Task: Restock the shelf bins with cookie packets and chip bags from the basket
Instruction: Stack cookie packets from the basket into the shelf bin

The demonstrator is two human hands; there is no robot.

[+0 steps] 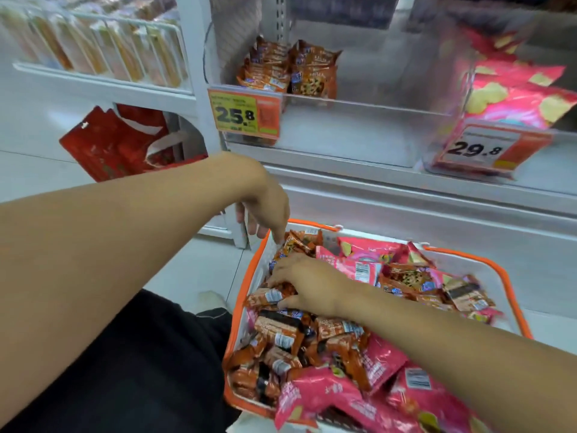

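A white basket with an orange rim (240, 295) stands on the floor, full of orange cookie packets (282, 334) and pink chip bags (362, 264). My right hand (304, 284) reaches into its far left part, fingers curled round an orange cookie packet (268, 296). My left hand (265, 204) hangs over the basket's far left corner, fingers pointing down and touching the top of another cookie packet (296, 242). On the shelf above, a clear bin (359, 101) holds a few cookie packets (290, 68). The clear bin to its right (452, 145) holds pink chip bags (518, 89).
Price tags reading 25.8 (243, 114) and 29.8 (480, 146) hang on the bin fronts. Red bags (115, 142) hang on the lower left shelf unit, with a wire rack of packets (100, 42) above. My dark-trousered leg (140, 370) is beside the basket.
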